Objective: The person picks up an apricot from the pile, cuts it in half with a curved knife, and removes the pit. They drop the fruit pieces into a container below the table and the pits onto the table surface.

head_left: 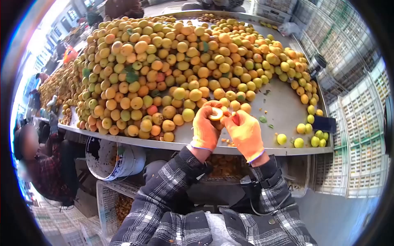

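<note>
Cut apricot (215, 115), held above the desk (283, 96) near its front edge. The left hand (206, 125) pinches it, pale opening upward, presumably for steadiness and access; the right hand (245, 130) bunches its fingertips alongside, their grip unclear. Whole apricots (195, 95) lie heaped within reach.

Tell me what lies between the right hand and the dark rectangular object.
Between the right hand and it, the head view shows metal tabletop, a green leaf and loose yellow-green fruits.
</note>
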`<state>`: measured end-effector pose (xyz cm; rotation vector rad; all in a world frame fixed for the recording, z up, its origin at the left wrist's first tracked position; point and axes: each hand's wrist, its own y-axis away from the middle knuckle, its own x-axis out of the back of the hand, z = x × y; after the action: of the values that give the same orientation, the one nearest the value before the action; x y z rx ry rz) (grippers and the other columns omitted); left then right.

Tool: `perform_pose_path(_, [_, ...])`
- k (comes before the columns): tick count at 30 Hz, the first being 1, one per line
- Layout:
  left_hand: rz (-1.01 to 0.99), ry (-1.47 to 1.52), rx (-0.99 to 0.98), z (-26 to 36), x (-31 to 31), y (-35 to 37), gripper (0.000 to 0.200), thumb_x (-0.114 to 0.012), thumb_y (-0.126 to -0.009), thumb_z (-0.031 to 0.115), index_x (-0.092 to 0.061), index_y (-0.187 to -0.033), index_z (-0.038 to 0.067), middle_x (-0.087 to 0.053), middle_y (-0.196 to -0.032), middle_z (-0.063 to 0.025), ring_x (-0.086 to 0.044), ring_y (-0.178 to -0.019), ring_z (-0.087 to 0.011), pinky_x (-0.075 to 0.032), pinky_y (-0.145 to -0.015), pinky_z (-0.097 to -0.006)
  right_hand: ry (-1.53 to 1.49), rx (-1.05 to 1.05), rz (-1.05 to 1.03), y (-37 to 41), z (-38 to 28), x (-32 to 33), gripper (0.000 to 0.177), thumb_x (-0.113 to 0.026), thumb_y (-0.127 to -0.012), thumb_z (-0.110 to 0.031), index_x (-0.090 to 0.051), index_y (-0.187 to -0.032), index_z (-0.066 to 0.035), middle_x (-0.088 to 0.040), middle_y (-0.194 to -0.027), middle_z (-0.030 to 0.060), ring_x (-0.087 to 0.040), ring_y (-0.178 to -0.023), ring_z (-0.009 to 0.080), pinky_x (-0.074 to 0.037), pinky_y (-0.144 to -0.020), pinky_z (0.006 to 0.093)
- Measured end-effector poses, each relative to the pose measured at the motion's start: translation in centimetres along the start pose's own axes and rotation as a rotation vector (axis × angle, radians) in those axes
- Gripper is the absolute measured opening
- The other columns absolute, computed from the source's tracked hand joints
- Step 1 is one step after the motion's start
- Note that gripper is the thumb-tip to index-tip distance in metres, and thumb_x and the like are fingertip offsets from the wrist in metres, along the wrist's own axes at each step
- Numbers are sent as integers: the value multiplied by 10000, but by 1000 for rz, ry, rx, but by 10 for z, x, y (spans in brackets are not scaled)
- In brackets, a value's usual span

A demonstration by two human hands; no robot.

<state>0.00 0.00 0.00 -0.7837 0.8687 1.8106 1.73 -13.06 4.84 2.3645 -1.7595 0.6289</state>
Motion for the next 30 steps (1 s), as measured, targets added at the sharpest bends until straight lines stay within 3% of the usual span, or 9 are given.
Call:
perform_pose_path(1, [76,-42,-14,7,0,2,295,-476,-983,262,-610,-1035,5,-653,-954,-92,-649,-928,-256,-528,-827,-329,-175,-95,-1,0,-4,-6,307,-754,-885,-237,-579,-762,-17,-563,-599,21,-552,-565,62,-458,-525,260])
perform_pose_path(2, [152,-190,-76,10,2,1,335,-431,-1017,297,-602,-975,12,-649,-860,-96,-653,-784,-242,-540,-726,-323,-260,0,63,-4,2,-13,306,-738,-896,-211,-555,-754,-12,-513,-574,-3,-496,-533,51,-406,-470,263])
perform_pose_path(3, [111,-102,-66,-28,-19,-7,335,-431,-1017,297,-602,-975,12,-649,-860,-96,-653,-784,-242,-540,-726,-323,-390,-34,109,-10,-5,29,280,-667,-944,-191,-559,-750,-21,-499,-582,-20,-455,-499,51,-355,-434,257])
perform_pose_path(5, [-226,-189,54,-16,-16,8,416,-399,-1043,373,-586,-929,20,-639,-787,-98,-639,-666,-235,-539,-633,-325,-828,-183,87,-12,-9,35,271,-589,-993,-197,-559,-776,-36,-459,-594,-44,-398,-481,37,-302,-424,233])
perform_pose_path(7, [-191,-236,89,-25,-26,19,499,-358,-1057,458,-572,-921,28,-627,-727,-95,-627,-598,-219,-538,-581,-329,-993,-171,119,-14,-15,40,256,-533,-1008,-290,-502,-816,-124,-337,-592,-60,-314,-445,56,-247,-408,243])
perform_pose_path(13, [-99,-366,160,-43,-48,45,567,-310,-1062,519,-574,-957,28,-630,-736,-81,-571,-539,-173,-478,-532,-288,-943,-66,313,-17,-1,38,239,-547,-1029,-299,-548,-883,-109,-357,-587,-61,-346,-460,59,-243,-423,260])
perform_pose_path(16, [-149,-379,116,-46,-48,47,544,-336,-1060,502,-580,-973,24,-628,-749,-71,-566,-531,-162,-471,-527,-280,-975,-67,389,-10,-11,41,231,-601,-1006,-215,-640,-896,-15,-538,-658,-48,-422,-515,9,-299,-460,209])
perform_pose_path(23, [-42,-435,15,-55,-47,50,414,-431,-1049,414,-626,-982,55,-583,-737,2,-539,-603,-73,-450,-551,-229,-778,-28,422,-9,-11,27,238,-588,-1018,-271,-642,-968,-45,-475,-632,-60,-395,-495,27,-261,-441,225])
perform_pose_path(30, [-89,-468,-68,-62,-35,43,370,-453,-1048,409,-605,-998,76,-509,-712,63,-462,-621,-30,-397,-561,-198,-1033,-195,468,-27,0,25,257,-600,-1006,-313,-548,-844,-121,-407,-587,-61,-393,-435,63,-275,-400,244])
